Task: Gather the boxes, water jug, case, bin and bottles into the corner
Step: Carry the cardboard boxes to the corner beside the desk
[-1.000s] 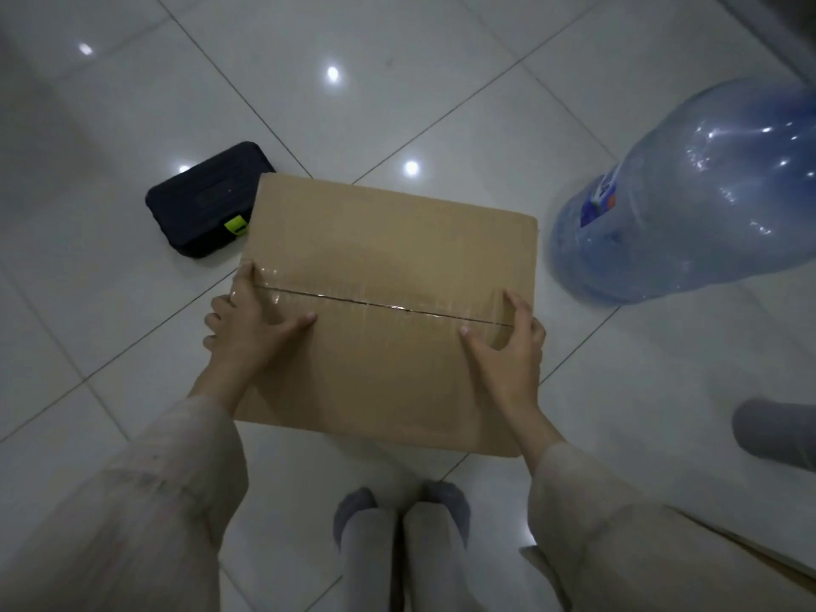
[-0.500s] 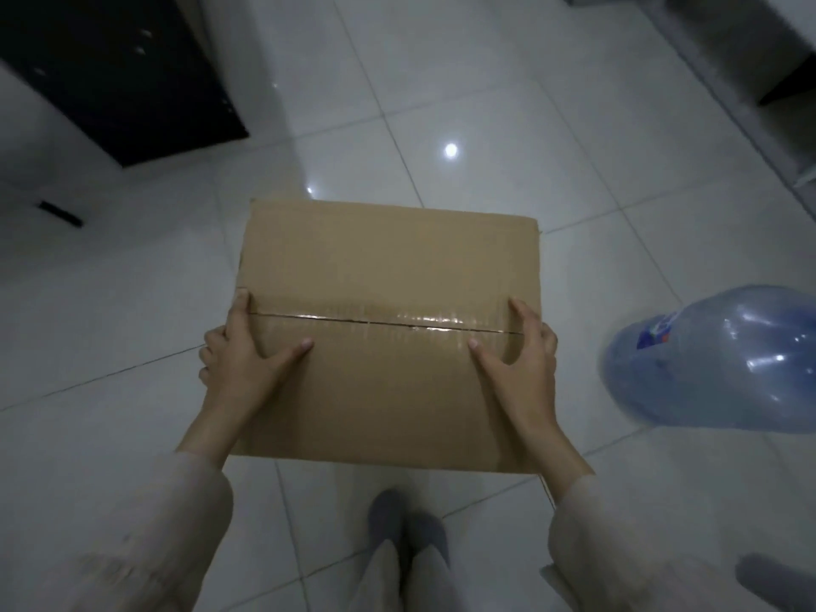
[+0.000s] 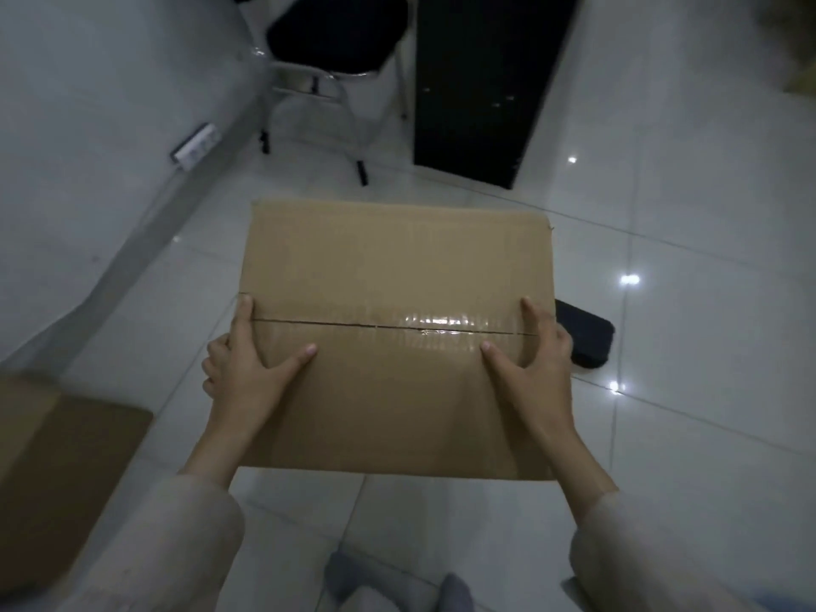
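Since half a second ago we have turned to the left with the box: the blue water jug that lay at the right is gone from view, and now a chair and a dark cabinet stand ahead of us, with the black case showing behind the box's right edge.

Our left hand (image 3: 247,373) grips the left edge of the cardboard box (image 3: 397,333). The thumb lies spread on the top face, the index finger is stretched along the edge up to the taped seam, and the other fingers curl round the side and go under, where we cannot see them. Our right hand (image 3: 536,368) holds the right edge in the same manner, thumb on top and pointing inward, index finger straight along the edge, the rest wrapped round the side. Both wrists come out of pale sleeves.

We carry the box flat, above the floor, between the two hands. Its top flaps are closed and shiny clear tape runs across the seam.

Just beyond the right edge of the box, the black case (image 3: 585,340) lies on the white tiled floor (image 3: 684,435), partly hidden by the box and our right hand. At the lower left a second cardboard box (image 3: 57,474) stands on the floor near the white wall (image 3: 88,148). Further ahead the chair (image 3: 335,59), with a black seat and metal legs, stands by the wall, and the dark cabinet (image 3: 481,81) is just to the right of it. A white socket strip (image 3: 196,148) is low on the wall.
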Demonstrator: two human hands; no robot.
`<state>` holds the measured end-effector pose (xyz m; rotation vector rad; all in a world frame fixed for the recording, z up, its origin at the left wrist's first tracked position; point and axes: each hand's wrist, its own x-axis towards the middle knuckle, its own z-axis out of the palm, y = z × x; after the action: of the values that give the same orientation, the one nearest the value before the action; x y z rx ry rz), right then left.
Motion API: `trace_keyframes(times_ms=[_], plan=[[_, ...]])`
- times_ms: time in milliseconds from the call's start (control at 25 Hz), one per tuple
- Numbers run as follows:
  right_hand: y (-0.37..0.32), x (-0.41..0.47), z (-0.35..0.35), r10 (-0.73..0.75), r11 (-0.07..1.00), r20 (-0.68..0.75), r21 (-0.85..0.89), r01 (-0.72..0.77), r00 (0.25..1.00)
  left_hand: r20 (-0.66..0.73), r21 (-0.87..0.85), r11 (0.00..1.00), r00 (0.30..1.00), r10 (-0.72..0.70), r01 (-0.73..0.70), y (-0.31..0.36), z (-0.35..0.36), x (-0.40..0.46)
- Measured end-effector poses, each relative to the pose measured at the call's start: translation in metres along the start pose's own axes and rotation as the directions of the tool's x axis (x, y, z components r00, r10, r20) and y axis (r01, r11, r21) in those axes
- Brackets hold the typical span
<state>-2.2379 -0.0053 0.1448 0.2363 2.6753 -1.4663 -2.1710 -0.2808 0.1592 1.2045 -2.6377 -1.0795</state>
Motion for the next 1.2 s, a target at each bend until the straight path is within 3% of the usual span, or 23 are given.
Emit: trace_keyframes(times_ms=[240, 480, 640, 880, 1040, 1200], plan=[[-0.062, -0.021, 0.167, -0.132, 0.983, 0.344, -0.072, 0.166, 0.93, -0.163, -0.163, 0.931, 0.922, -0.352, 0.327, -0.152, -0.08, 0.016], [-0.078, -0.063, 0.302, -0.139, 0.935, 0.612, -0.178, 0.307, 0.779, -0.142, -0.329, 0.787, 0.796, -0.588, 0.523, -0.283, -0.111, -0.001], [-0.067, -0.079, 0.365, -0.112, 0.892, 0.734, -0.223, 0.394, 0.67, -0.107, -0.428, 0.682, 0.716, -0.69, 0.593, -0.348, -0.099, -0.01], [-0.038, -0.094, 0.473, -0.048, 0.844, 0.901, -0.194, 0.5, 0.431, -0.141, -0.465, 0.552, 0.558, -0.818, 0.692, -0.441, -0.069, -0.005], [-0.024, -0.101, 0.538, 0.012, 0.835, 0.947, -0.186, 0.517, 0.321, -0.149, -0.494, 0.53, 0.533, -0.833, 0.689, -0.5, -0.059, 0.012], [-0.015, -0.104, 0.581, 0.09, 0.776, 0.976, -0.192, 0.6, 0.196, -0.053, -0.433, 0.514, 0.548, -0.835, 0.741, -0.542, -0.049, 0.024]])
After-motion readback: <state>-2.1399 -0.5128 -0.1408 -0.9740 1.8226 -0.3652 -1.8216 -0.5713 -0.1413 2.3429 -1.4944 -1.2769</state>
